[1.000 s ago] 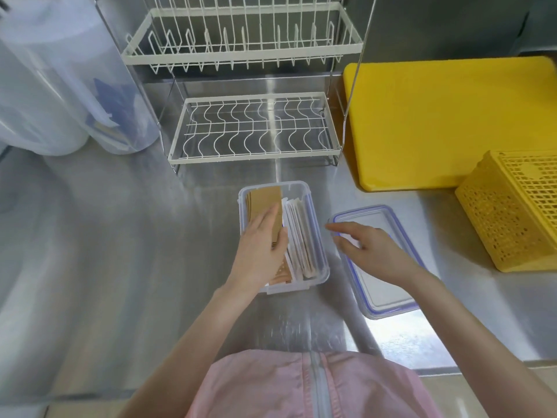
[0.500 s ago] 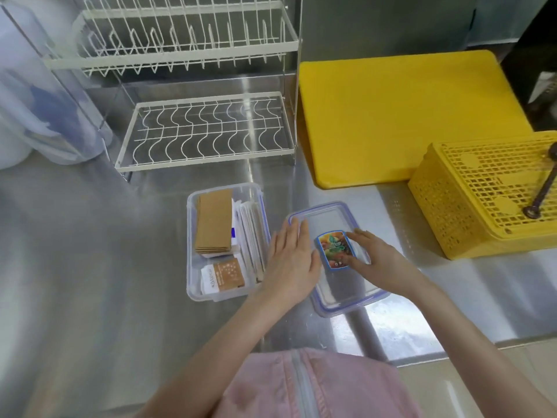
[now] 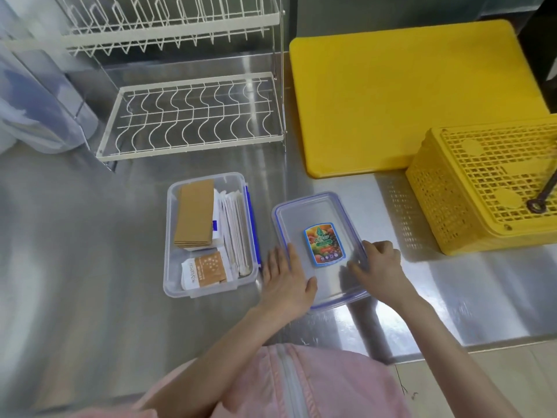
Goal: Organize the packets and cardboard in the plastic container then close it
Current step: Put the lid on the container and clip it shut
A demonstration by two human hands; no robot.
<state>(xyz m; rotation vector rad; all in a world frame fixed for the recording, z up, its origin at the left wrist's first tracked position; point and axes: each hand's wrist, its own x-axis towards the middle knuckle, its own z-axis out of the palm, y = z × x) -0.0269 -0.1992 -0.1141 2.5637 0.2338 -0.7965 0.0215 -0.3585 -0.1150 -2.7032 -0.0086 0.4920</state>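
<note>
The lid (image 3: 319, 248) lies flat on the steel counter (image 3: 90, 236), just right of the open container (image 3: 208, 233), label (image 3: 324, 244) up. The left hand (image 3: 287, 279) rests on the lid's near-left edge, fingers straight and together, palm down, gripping nothing. The right hand (image 3: 378, 263) sits at the lid's right rim, fingers curled over the edge, thumb on the lid's top, taking hold of it. Both forearms reach in from below. Inside the container, the cardboard (image 3: 195, 218) stack lies at the far left, an orange packet (image 3: 208, 270) in front of it, and white packets (image 3: 233, 233) stand on edge along the right wall.
</note>
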